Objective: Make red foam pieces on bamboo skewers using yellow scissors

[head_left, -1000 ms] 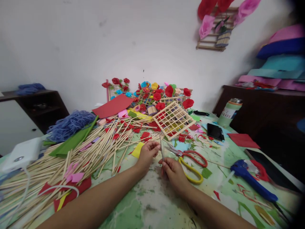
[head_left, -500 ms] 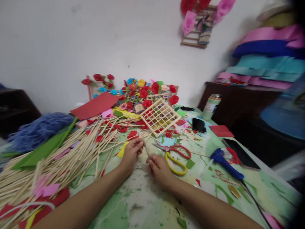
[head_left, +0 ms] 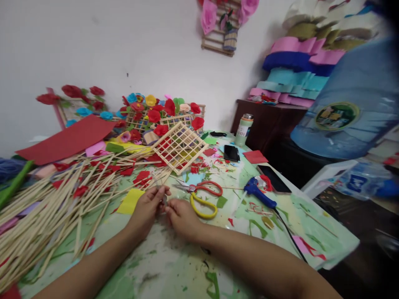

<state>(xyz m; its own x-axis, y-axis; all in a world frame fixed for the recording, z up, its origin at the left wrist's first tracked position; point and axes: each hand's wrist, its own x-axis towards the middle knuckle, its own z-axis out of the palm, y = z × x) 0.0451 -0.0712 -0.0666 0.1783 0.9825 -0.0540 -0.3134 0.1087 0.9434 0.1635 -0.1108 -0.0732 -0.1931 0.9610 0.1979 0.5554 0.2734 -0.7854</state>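
My left hand (head_left: 150, 204) is closed in a pinch on a thin grey strand (head_left: 158, 181), whose loose ends stick up past the fingertips. Whether it is string or wire I cannot tell. Close beside it, my right hand (head_left: 183, 216) pinches at the same small piece, mostly hidden by the fingers. Just beyond the right hand lie scissors (head_left: 202, 195) with one red and one yellow handle. A yellow paper piece (head_left: 131, 201) is by my left wrist. Farther back, a lattice of thin wooden sticks (head_left: 180, 147) leans on the pile.
Many loose wooden sticks (head_left: 67, 203) cover the left side. A blue glue gun (head_left: 260, 194) with a cord, phones (head_left: 231, 153) and a bottle (head_left: 244, 129) lie or stand right. Paper flowers (head_left: 154, 115) crowd the back; a water jug (head_left: 343, 104) stands beyond the table edge.
The view has swung right, so the table's things appear farther left. My hands have come closer together, and the strand that stretched between them is now mostly hidden in the fingers.
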